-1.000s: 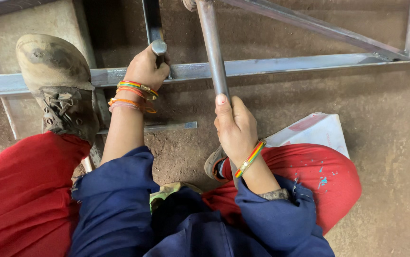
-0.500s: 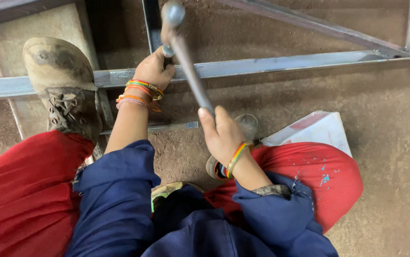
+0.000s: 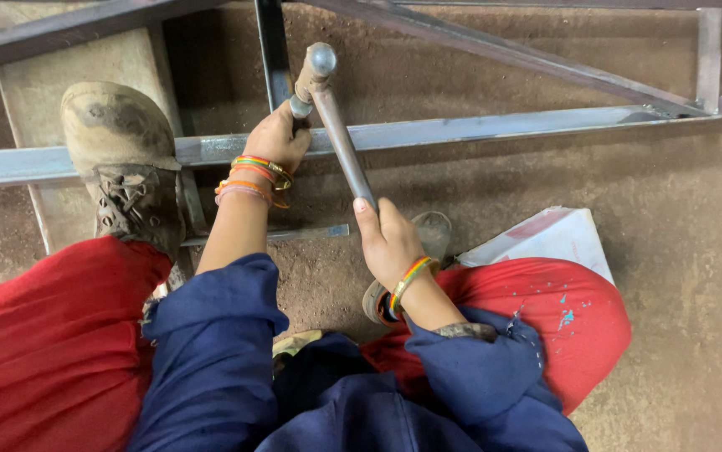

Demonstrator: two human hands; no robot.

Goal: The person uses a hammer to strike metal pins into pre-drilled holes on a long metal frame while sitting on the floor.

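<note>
- Head view, upper centre: the left hand [image 3: 277,138], wearing coloured bangles, is clenched around a short dark metal chisel [image 3: 297,109] standing on the long grey steel frame bar [image 3: 478,130] that crosses the frame.
- Centre: the right hand [image 3: 387,238] is wrapped tight around the handle of a grey metal hammer [image 3: 337,125]; its rounded head sits just above the chisel top, whether touching I cannot tell.
- Left: a dusty work boot [image 3: 122,159] rests on the bar.
- Right: a white cardboard box [image 3: 545,238] lies on the dirt floor.
</note>
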